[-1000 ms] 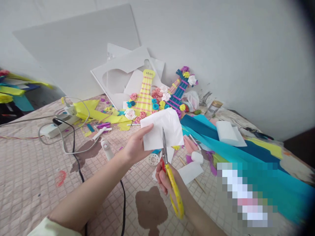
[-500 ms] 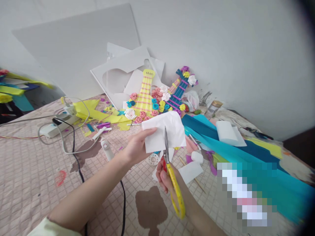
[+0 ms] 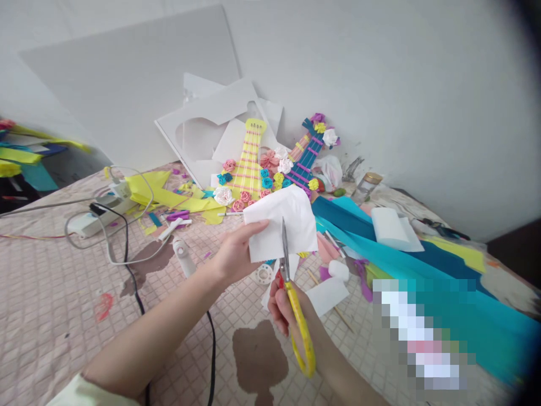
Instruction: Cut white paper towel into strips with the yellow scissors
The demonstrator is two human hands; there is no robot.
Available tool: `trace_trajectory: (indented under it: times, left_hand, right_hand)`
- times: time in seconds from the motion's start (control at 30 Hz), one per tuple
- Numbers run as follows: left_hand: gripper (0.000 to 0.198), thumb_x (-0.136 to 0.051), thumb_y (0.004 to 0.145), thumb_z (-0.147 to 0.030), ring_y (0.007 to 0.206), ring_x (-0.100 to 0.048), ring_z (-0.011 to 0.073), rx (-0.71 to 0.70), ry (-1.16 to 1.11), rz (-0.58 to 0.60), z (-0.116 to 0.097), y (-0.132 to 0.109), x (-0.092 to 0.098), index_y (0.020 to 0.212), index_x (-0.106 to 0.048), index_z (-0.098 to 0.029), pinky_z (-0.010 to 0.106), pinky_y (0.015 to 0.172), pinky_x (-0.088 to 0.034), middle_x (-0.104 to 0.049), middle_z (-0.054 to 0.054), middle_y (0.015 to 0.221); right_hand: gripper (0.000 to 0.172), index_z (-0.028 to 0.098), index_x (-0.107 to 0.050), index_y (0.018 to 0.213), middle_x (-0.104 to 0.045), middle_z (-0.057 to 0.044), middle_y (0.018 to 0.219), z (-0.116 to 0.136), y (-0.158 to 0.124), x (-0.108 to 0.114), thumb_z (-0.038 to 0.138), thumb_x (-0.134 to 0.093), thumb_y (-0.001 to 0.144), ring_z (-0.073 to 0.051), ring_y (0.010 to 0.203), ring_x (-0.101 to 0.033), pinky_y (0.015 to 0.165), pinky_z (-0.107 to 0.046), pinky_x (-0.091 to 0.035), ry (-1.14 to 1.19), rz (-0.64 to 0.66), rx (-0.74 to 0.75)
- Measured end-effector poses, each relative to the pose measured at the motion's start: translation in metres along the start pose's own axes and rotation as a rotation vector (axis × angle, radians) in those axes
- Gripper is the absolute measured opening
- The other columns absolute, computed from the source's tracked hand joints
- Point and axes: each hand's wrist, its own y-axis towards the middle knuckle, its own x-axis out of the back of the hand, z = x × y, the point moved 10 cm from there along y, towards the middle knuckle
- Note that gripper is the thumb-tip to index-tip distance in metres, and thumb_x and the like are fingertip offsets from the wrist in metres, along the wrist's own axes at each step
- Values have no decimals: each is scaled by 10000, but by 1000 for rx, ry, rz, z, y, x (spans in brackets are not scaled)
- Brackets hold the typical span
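A piece of white paper [image 3: 298, 225] is pinched at its left edge by my left hand [image 3: 239, 251], thumb on top and fingers underneath. My right hand [image 3: 291, 310] grips a pair of scissors [image 3: 301, 321] with yellow and red handles. Their blades point away from me and lie at the paper's lower middle, one blade showing over the sheet. Below the paper are a white spool [image 3: 264, 274], more white paper pieces [image 3: 327, 296] and a thin wooden stick [image 3: 343, 319], all on the table.
Guitar shapes, one yellow [image 3: 249, 163] and one blue [image 3: 305, 160], lean at the back with paper flowers. Teal paper [image 3: 380, 265] and a white roll [image 3: 389, 227] lie right. A power strip [image 3: 99, 217], cables and a white glue gun [image 3: 184, 256] sit left.
The scissors and my right hand have shifted very slightly left. The paper's right side has lifted and bent a little. My left hand keeps its hold.
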Motion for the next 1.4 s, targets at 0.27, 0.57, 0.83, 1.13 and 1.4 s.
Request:
trace_trajectory:
  times: [0.27, 0.57, 0.83, 1.13, 1.4]
  left_hand:
    - [98, -559, 728, -147, 590, -627, 125, 15, -25, -22, 2, 0, 3, 755, -649, -119, 203, 548, -451, -683, 27, 672]
    - [107, -559, 739, -156, 624, -634, 136, 8, -12, -8, 0, -1, 1, 794, -645, -126, 215, 584, -461, -693, 34, 712]
    - [201, -560, 778, -282, 693, -663, 159, 16, -26, -37, 1, 1, 6, 889, -650, -139, 232, 623, -494, -713, 44, 764]
    - [171, -546, 786, -233, 666, -661, 161, 43, -5, -41, 6, -2, 3, 819, -662, -113, 228, 618, -486, -710, 60, 740]
    - [125, -613, 734, -246, 581, -639, 148, 9, 43, 17, 5, -2, -4, 738, -650, -127, 209, 531, -468, -691, 45, 668]
  right_hand:
    - [459, 210, -365, 709, -350, 95, 509, 5, -2, -2, 658, -446, 766, -34, 344, -254, 323, -163, -215, -31, 13, 38]
    - [424, 203, -377, 687, -355, 99, 477, 5, -3, -1, 605, -475, 782, -29, 318, -306, 307, -146, -244, -8, -6, 25]
    - [462, 205, -387, 693, -387, 94, 478, 0, -4, -1, 655, -477, 746, -32, 305, -324, 295, -146, -234, 5, -9, -33]
    - [590, 218, -358, 697, -368, 87, 496, 4, -2, 1, 795, -448, 608, -51, 348, -306, 342, -195, -248, -29, -42, -48]
    - [585, 220, -378, 766, -374, 77, 536, 3, -2, 3, 793, -406, 653, -58, 382, -325, 351, -188, -253, -72, 11, -4]
